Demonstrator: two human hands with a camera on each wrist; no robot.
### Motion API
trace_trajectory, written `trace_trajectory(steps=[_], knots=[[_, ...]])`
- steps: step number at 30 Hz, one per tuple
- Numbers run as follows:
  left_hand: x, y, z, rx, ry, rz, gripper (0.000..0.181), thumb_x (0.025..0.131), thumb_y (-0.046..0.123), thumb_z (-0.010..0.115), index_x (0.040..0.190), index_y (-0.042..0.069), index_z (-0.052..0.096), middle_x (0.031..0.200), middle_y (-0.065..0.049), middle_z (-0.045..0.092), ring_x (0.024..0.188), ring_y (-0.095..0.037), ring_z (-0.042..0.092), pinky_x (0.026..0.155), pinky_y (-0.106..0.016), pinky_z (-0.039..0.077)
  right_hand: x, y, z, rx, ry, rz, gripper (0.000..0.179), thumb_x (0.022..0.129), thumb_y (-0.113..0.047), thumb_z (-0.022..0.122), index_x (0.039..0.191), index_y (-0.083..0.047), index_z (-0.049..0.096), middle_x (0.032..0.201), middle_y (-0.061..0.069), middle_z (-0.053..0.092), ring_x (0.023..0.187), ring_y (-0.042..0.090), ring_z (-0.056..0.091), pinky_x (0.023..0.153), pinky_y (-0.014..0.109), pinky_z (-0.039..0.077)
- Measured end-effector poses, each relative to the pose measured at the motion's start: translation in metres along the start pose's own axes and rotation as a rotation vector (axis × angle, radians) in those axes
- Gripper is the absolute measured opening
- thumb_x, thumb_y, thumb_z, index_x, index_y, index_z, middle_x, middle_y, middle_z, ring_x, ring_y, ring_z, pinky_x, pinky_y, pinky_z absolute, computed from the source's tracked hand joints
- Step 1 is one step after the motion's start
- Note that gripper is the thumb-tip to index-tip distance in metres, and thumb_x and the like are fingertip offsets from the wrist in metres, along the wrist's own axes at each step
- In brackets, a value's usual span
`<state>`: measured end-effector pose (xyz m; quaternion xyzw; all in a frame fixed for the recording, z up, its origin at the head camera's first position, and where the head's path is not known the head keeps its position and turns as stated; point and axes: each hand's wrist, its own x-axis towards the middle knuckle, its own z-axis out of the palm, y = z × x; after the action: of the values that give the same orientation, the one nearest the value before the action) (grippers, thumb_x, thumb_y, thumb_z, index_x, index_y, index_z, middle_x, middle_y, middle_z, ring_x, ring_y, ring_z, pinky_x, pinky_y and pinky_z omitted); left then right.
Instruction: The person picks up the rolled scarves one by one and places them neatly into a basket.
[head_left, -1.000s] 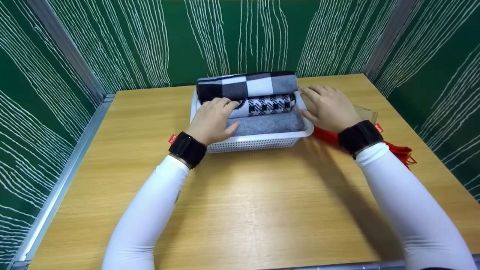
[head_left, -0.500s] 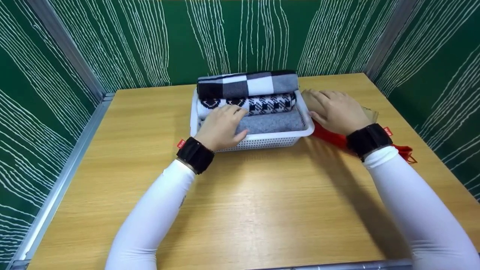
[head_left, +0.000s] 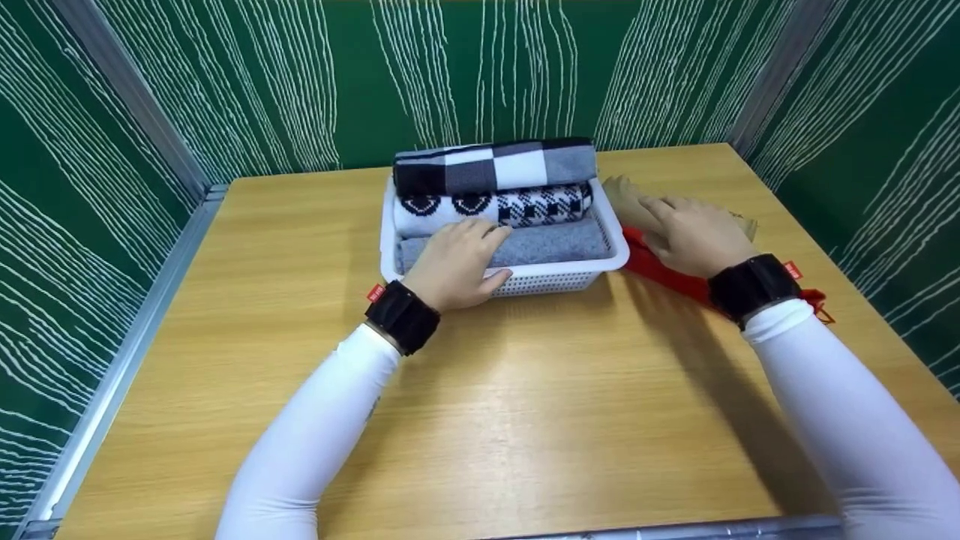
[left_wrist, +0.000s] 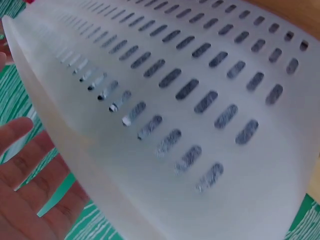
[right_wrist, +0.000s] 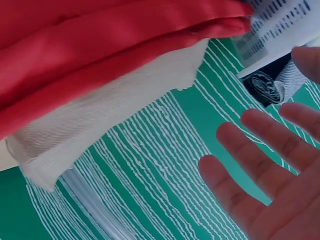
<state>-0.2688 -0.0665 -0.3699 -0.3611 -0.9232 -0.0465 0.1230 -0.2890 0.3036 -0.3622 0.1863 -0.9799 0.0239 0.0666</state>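
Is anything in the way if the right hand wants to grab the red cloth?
Nothing visible is. The right hand hovers over the red cloth, and the right wrist view shows a gap between them. The beige cloth lies beyond the red one, and the white basket stands to the left.

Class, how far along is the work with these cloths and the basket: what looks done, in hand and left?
Looks done: the checked cloth, patterned cloth and grey cloth lie in the white basket.
In hand: nothing gripped; the left hand is open over the basket's front edge, the right hand open near the red cloth.
Probably left: the red cloth and beige cloth, outside on the table.
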Motion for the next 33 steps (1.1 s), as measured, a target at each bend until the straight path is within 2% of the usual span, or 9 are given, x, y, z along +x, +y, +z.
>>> trace_trajectory(steps=[12, 16, 20, 25, 31, 33], knots=[[0.003, 0.008, 0.004, 0.016, -0.014, 0.024, 0.064, 0.106, 0.044, 0.067, 0.156, 0.007, 0.055, 0.148, -0.016, 0.065, 0.138, -0.035, 0.062, 0.119, -0.052, 0.051, -0.008, 0.020, 0.009, -0.003, -0.083, 0.058, 0.076, 0.098, -0.033, 0.078, 0.159, 0.002, 0.049, 0.155, 0.040, 0.051, 0.140, 0.062, 0.050, 0.114, 0.080, 0.040], [0.004, 0.010, 0.006, 0.025, -0.029, 0.032, 0.063, 0.106, 0.044, 0.065, 0.156, 0.007, 0.055, 0.150, -0.016, 0.064, 0.139, -0.035, 0.061, 0.119, -0.052, 0.051, -0.012, 0.025, 0.014, -0.014, -0.094, 0.049, 0.078, 0.096, -0.035, 0.080, 0.157, 0.003, 0.051, 0.150, 0.041, 0.056, 0.136, 0.062, 0.054, 0.114, 0.081, 0.039], [0.005, 0.012, 0.008, 0.019, -0.037, 0.040, 0.063, 0.106, 0.044, 0.066, 0.156, 0.007, 0.054, 0.150, -0.016, 0.063, 0.140, -0.035, 0.060, 0.119, -0.052, 0.051, -0.017, 0.029, 0.018, -0.010, -0.112, 0.053, 0.074, 0.094, -0.034, 0.082, 0.151, 0.006, 0.055, 0.139, 0.041, 0.064, 0.124, 0.060, 0.062, 0.110, 0.082, 0.041], [0.006, 0.015, 0.011, 0.012, -0.027, 0.054, 0.063, 0.105, 0.043, 0.068, 0.155, 0.006, 0.056, 0.148, -0.016, 0.065, 0.136, -0.036, 0.062, 0.114, -0.052, 0.054, -0.023, 0.032, 0.021, -0.010, -0.159, 0.092, 0.071, 0.092, -0.035, 0.084, 0.142, 0.009, 0.059, 0.132, 0.041, 0.066, 0.117, 0.059, 0.065, 0.109, 0.090, 0.032], [0.005, 0.015, 0.014, 0.020, -0.009, 0.063, 0.061, 0.105, 0.043, 0.068, 0.153, 0.007, 0.057, 0.146, -0.015, 0.066, 0.134, -0.035, 0.063, 0.113, -0.052, 0.055, -0.027, 0.038, 0.025, 0.003, -0.192, 0.107, 0.075, 0.091, -0.033, 0.085, 0.147, 0.009, 0.055, 0.134, 0.040, 0.065, 0.113, 0.055, 0.067, 0.100, 0.078, 0.052], [0.005, 0.014, 0.015, 0.023, -0.012, 0.062, 0.060, 0.105, 0.043, 0.068, 0.153, 0.007, 0.057, 0.146, -0.015, 0.066, 0.135, -0.035, 0.063, 0.114, -0.052, 0.054, -0.029, 0.040, 0.027, 0.013, -0.197, 0.109, 0.077, 0.091, -0.031, 0.086, 0.148, 0.008, 0.054, 0.134, 0.039, 0.065, 0.111, 0.053, 0.067, 0.099, 0.076, 0.054]])
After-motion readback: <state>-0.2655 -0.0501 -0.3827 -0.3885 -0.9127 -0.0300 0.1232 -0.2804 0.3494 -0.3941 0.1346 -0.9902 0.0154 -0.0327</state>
